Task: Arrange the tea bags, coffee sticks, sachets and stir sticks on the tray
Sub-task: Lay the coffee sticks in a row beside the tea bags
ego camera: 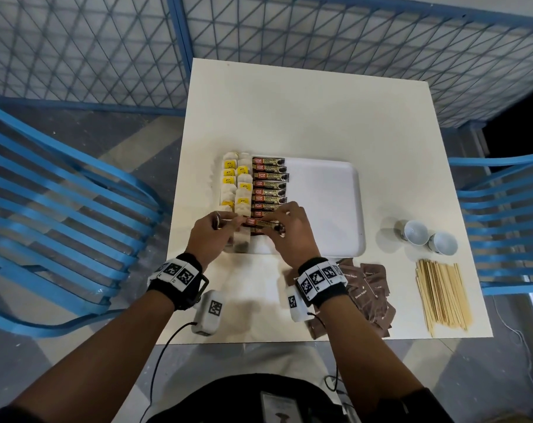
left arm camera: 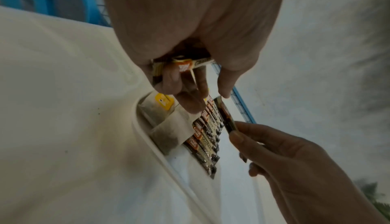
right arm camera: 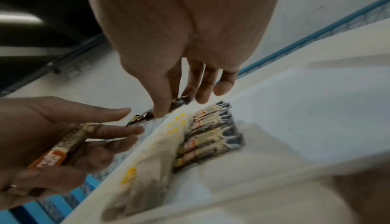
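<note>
White tray (ego camera: 329, 206) is parked on the desk (ego camera: 305, 117), with tea bags (ego camera: 234, 184) lined up in two columns down its left side and a neat column of coffee sticks (ego camera: 269, 187) right beside them. Both hands are brought together over the near left corner of the tray, forearms stretched forward from the body, wrists bent down.

The left hand (ego camera: 209, 236) is curled around a small bunch of spare coffee sticks (left arm camera: 183, 64), tucked against the palm by the lower fingers, while its thumb and forefinger reach out toward one more coffee stick (ego camera: 263, 223). That stick is pinched at its right end by the right hand (ego camera: 289, 236), thumb and forefinger closed on it, the other fingers hanging loose and slightly spread. It is held level just above the near end of the column, crosswise like the rest. Whether the left fingertips actually touch it can't quite be told.

Brown sugar sachets (ego camera: 369, 288) are heaped on the desk near the right wrist, off the tray. Wooden stir sticks (ego camera: 442, 296) are laid in a loose bundle further right, and two white cups (ego camera: 427, 236) are tipped on their sides just beyond them.
</note>
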### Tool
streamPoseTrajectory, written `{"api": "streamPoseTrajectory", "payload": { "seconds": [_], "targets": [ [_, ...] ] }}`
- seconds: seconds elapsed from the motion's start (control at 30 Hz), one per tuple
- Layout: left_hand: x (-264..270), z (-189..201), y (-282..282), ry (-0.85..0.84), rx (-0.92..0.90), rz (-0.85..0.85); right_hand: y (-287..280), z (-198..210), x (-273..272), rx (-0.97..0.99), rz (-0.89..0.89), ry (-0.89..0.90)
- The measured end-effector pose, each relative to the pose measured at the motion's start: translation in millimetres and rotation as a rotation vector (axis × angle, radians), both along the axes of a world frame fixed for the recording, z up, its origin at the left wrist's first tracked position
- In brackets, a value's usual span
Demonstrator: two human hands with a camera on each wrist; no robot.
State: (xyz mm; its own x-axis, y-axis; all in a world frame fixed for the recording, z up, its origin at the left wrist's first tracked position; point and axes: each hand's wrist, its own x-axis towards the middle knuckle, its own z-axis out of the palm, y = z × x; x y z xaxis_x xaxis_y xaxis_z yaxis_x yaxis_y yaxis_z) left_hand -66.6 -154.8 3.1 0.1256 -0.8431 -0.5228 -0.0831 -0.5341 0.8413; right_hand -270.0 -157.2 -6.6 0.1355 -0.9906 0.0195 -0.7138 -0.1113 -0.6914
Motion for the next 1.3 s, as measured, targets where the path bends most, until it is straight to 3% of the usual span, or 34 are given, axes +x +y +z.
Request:
{"api": "streamPoseTrajectory", "payload": {
  "seconds": [0.1, 0.3, 0.47, 1.3],
  "targets": [
    [1.8, -5.4, 1.7, -0.101, -0.003, -0.028, 8.4, -10.6, -14.4, -0.001, -0.05, 0.052],
    [4.3, -9.4, 5.4, 0.035, 0.101, -0.005, 28.2, -26.9, -20.1, 0.08, -0.024, 0.204],
    [7.5, -12.8, 8.9, -0.046, 0.054, -0.05, 30.4, -30.5, -9.4, 0.051, -0.03, 0.313],
    [13.4, -8.5, 10.8, -0.142, -0.027, -0.147, 24.2, -35.6, 19.1, 0.097, -0.091, 0.301]
  ]
}}
